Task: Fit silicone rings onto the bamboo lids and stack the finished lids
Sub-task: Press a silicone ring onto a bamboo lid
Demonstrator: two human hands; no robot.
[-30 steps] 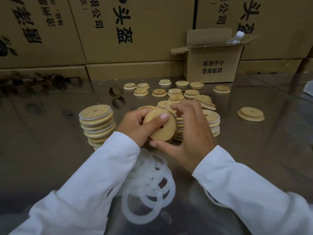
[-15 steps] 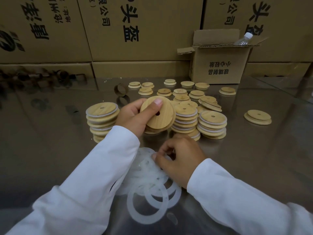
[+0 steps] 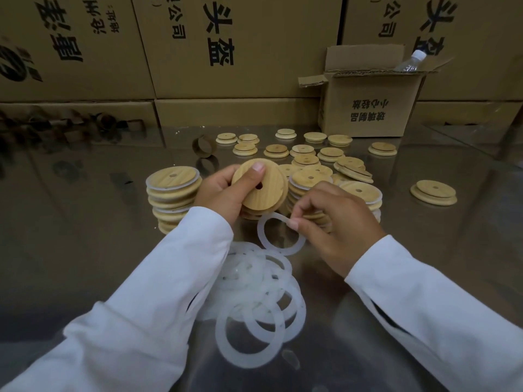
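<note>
A round bamboo lid [image 3: 261,190], pale-grained with a small hole near its middle, is held tilted toward the camera above the table. The person's left hand [image 3: 218,193] grips it, with the thumb pressed over its upper edge. Just below it, the right hand [image 3: 336,222] pinches a translucent white silicone ring [image 3: 283,251] between thumb and fingertips. The ring hangs close under the lid; whether the two touch cannot be told. Both arms are in white sleeves [image 3: 141,306].

Nearer the person, a loose pile of rings [image 3: 246,267] lies overlapped on the reflective metal table [image 3: 85,250]. Left of the held lid stands a stack of ringed lids [image 3: 172,193], with white bands showing between the discs. Two more stacks [image 3: 308,179] stand behind the right hand. Farther back, loose lids [image 3: 304,149] lie scattered singly and in pairs, with a single lid [image 3: 433,192] well apart to the right. A short cardboard tube [image 3: 203,145] rests on its side.

Large printed cartons [image 3: 240,46] wall off the far edge of the table. A small open carton [image 3: 370,108] sits against them with its flaps up, and a clear plastic bottle [image 3: 411,62] with a white cap pokes out of it.
</note>
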